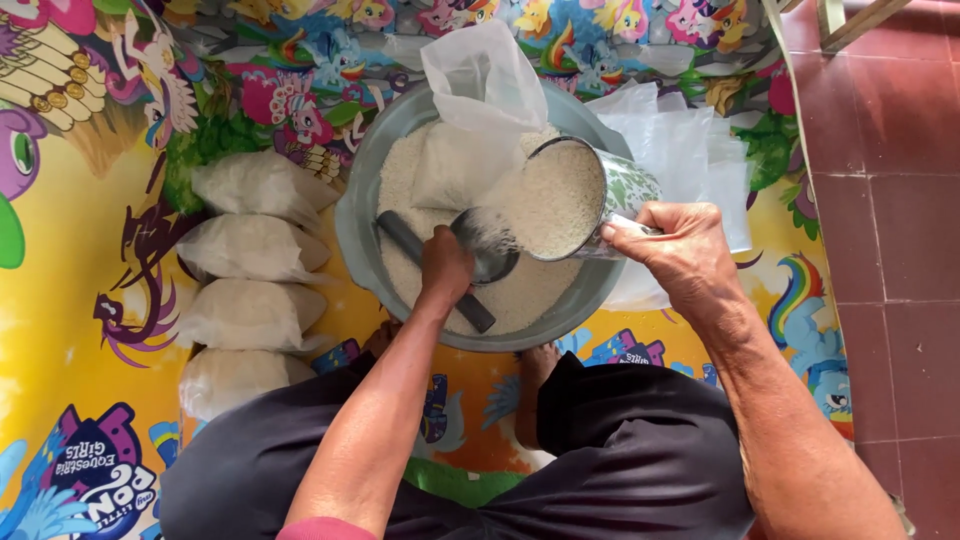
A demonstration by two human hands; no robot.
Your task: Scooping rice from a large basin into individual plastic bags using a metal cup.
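Note:
My right hand (pixel 678 246) grips a metal mug (pixel 590 196) full of white rice, tipped on its side toward the left. Rice spills from its mouth into a small grey funnel (pixel 487 250) that my left hand (pixel 445 265) holds over a big grey basin (pixel 362 200) of rice. A clear plastic bag (pixel 478 110), partly filled with rice, lies in the basin under the funnel with its open end standing up. A dark flat stick (pixel 402 235) rests across the rice beneath my left hand.
Several filled, tied bags of rice (pixel 252 250) lie in a column left of the basin on a colourful cartoon mat (pixel 70 330). Empty plastic bags (pixel 690 150) lie right of the basin. Red floor tiles (pixel 890 200) run along the right. My dark-clothed knees (pixel 620 460) are at the bottom.

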